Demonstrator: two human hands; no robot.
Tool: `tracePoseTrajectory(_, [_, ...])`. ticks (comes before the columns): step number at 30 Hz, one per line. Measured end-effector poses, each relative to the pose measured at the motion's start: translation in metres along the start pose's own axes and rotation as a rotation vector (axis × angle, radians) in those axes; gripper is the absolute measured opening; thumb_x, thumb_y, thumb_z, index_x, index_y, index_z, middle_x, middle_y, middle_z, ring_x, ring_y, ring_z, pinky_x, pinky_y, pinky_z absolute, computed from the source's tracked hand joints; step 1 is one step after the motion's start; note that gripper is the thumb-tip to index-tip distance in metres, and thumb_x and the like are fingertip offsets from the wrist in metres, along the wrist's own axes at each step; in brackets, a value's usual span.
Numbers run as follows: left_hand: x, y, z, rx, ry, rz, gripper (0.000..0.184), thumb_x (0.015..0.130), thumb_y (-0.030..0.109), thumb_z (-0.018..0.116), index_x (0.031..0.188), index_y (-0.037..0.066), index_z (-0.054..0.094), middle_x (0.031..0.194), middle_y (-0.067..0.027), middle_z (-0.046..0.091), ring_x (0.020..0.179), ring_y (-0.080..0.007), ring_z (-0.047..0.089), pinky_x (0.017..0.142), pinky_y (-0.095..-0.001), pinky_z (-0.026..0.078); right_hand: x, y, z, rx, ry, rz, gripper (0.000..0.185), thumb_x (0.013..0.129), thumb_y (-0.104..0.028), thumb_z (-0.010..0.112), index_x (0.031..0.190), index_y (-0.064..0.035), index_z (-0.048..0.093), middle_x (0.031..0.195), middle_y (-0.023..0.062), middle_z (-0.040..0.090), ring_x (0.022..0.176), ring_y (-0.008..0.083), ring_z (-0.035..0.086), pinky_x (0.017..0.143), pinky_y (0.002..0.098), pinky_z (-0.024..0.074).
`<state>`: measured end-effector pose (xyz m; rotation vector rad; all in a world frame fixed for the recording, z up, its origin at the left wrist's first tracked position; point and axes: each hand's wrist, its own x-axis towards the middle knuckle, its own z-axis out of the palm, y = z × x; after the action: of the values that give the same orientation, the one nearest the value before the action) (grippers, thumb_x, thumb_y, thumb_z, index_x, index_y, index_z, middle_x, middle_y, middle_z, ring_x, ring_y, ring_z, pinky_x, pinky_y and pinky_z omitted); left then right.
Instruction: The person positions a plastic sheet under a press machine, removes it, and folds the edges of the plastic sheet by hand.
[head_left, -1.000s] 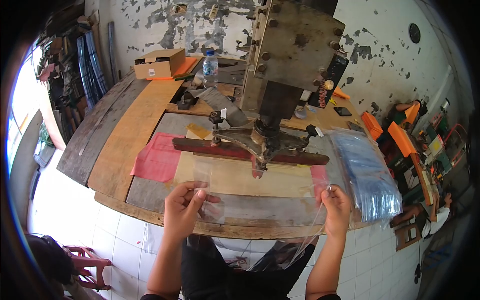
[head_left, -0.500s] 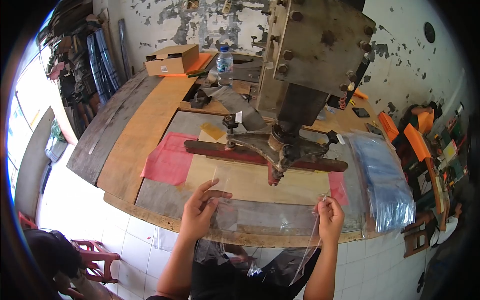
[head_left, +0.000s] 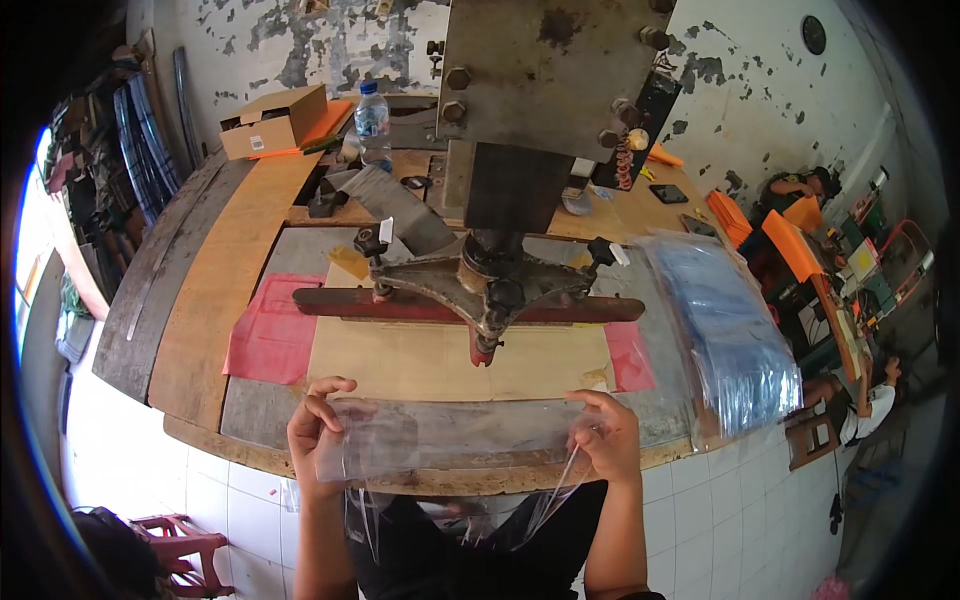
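Note:
A clear plastic sheet (head_left: 450,435) stretches between my two hands at the front edge of the worktable, its lower part hanging toward my lap. My left hand (head_left: 316,440) is closed on the sheet's left end, with the thumb behind the film. At the right end, my right hand (head_left: 610,438) pinches the gathered edge between thumb and fingers. Just beyond the sheet lies a cream board (head_left: 400,362). Over that board sits the red bar (head_left: 420,308) of a heavy press (head_left: 490,270).
Pink sheets (head_left: 272,330) stick out beside the board. A stack of bluish clear plastic (head_left: 715,320) lies at the right. Farther back stand a water bottle (head_left: 372,128) and a cardboard box (head_left: 275,122). A person (head_left: 795,190) sits at the right; a red stool (head_left: 180,550) is lower left.
The view has swung right, so the bench appears farther left. My hands are farther apart, and the sheet is now spread flatter between them. My left fingers have closed on its end.

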<state>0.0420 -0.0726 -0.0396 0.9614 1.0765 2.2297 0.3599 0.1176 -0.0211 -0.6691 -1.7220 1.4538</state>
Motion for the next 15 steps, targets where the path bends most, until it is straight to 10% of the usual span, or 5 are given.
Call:
tracePoseTrajectory(7, [0.004, 0.013, 0.020, 0.038, -0.054, -0.162, 0.027, 0.094, 0.016, 0.076, 0.085, 0.005, 0.053, 0.137, -0.0217, 0.058, 0.100, -0.0269, 0.074, 0.090, -0.0389, 0.059, -0.006, 0.012, -0.005, 0.147, 0.091, -0.180, 0.030, 0.091, -0.012, 0.083, 0.114, 0.0035, 0.072, 0.112, 0.0158, 0.073, 0.097, 0.0220, 0.072, 0.088, 0.0352, 0.0589])
tracePoseTrajectory(15, [-0.005, -0.002, -0.016, 0.213, -0.115, -0.383, 0.019, 0.096, 0.013, 0.071, 0.103, -0.001, 0.060, 0.107, -0.0140, 0.074, 0.093, -0.0200, 0.072, 0.089, -0.0346, 0.057, -0.004, 0.004, -0.005, 0.103, 0.093, -0.189, 0.033, 0.101, -0.028, 0.072, 0.099, 0.0042, 0.076, 0.106, 0.0136, 0.074, 0.096, 0.0205, 0.072, 0.085, 0.0326, 0.0562])
